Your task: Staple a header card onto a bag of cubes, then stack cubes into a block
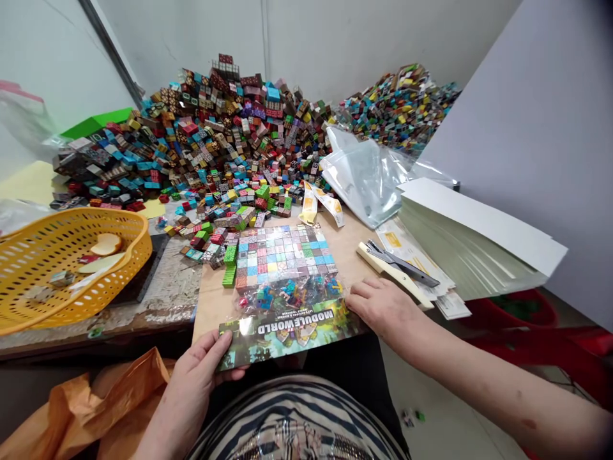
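Observation:
A clear pack of printed cubes [287, 254] lies flat at the table's front edge, with small figures in a row below the cubes. Its printed header card [292, 332] reads MODULE WORLD, upside down to me, and sticks out over the edge. My left hand [201, 367] pinches the card's left end, thumb on top and fingers beneath. At the right end of the card, my right hand [378, 310] rests with its fingers bent against the pack's edge; whether it grips the pack is hard to see. Green cubes [230, 265] stand along the pack's left side.
A large heap of cubes [215, 134] fills the back. On the left sits a yellow basket [138, 236] with scraps. Scissors [402, 262], a cream-handled tool [383, 271], clear bags [364, 179] and a stack of white cards [483, 236] lie to the right.

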`<state>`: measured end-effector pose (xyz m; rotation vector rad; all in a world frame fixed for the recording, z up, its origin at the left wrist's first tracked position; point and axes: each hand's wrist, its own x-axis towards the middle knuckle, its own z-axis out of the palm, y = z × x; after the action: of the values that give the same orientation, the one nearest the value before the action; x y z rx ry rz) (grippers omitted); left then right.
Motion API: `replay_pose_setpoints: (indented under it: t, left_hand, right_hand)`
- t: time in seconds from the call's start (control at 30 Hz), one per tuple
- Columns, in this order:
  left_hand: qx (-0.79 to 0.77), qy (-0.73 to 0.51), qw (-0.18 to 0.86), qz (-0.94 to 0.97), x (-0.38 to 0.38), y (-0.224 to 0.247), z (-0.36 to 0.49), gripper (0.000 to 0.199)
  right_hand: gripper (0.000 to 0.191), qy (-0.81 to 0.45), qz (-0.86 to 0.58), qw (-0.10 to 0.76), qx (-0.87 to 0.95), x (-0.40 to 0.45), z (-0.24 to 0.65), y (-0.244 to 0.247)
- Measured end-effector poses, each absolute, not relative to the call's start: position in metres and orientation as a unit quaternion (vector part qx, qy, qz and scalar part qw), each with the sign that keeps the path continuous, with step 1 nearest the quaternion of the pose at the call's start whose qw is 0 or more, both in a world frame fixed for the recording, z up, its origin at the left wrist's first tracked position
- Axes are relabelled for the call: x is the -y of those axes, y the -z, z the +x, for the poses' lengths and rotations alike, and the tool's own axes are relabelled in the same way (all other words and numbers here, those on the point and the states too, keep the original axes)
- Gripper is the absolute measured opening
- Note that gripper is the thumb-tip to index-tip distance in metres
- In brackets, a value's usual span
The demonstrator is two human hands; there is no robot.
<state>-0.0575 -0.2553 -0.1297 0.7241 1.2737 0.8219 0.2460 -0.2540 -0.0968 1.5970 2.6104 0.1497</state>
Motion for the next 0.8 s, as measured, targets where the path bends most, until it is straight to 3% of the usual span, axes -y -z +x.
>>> replay_pose_setpoints:
  t: [0.23,0.63,0.8]
  left_hand:
    - [-0.557,-0.356,0.678,0.323,0.255,0.135,-0.059,0.028]
    - [-0.555,-0.349,0.684,0.321,0.253,0.134,-0.059,0.024]
    - [-0.561,-0.352,0.679,0.319,0.253,0.133,-0.059,0.030]
  right_hand:
    - [0.013,-0.112,0.486,0.134,-0.856,0.244,0.232,0.103]
    - [0.013,-0.082,0.511,0.055,-0.854,0.251,0.257,0.109]
    - [0.010,-0.082,0.476,0.094,-0.870,0.248,0.251,0.097]
